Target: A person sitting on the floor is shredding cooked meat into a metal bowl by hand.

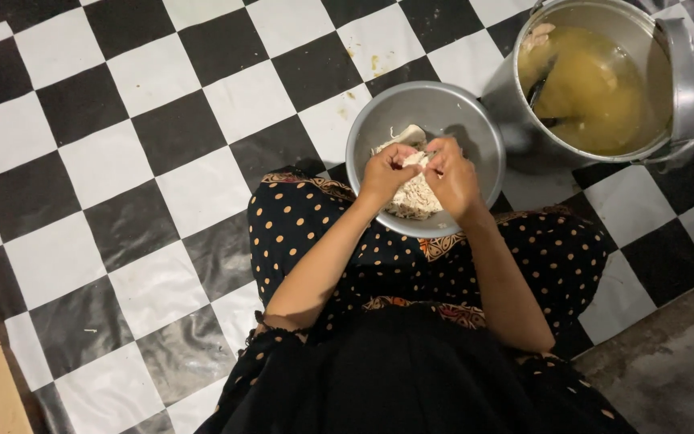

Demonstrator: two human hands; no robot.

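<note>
Both hands, left hand [385, 170] and right hand [453, 178], pinch together on pale cooked chicken [413, 195] in a metal bowl [475, 137]; it looks soft, stringy, slippery, best gripped by fingertips.

Checkered mat [122, 161] lies open leftward; broth pot [604, 80] seemingly crowds the bowl [475, 120].
</note>
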